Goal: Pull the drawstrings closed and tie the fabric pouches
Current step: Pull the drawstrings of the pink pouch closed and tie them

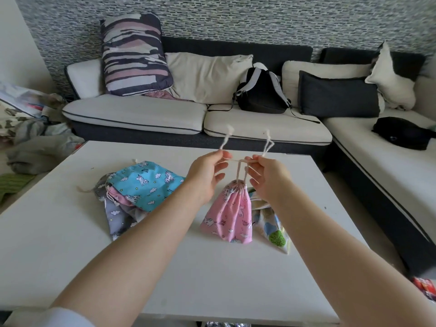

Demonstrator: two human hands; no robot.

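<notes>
With the pink pouch (232, 208) already cinched, left hand (207, 175) and right hand (269, 178) each pinch a cord end (226, 135), mid-knot I reckon. Next they'd need pulling apart to snug it.

Bare table (212, 274) near; pouch pile (139, 192) blocks the left.

wall (236, 20): grey mosaic | sofa (141, 114): dark frame, cream cushions | table (70, 232): white
</notes>
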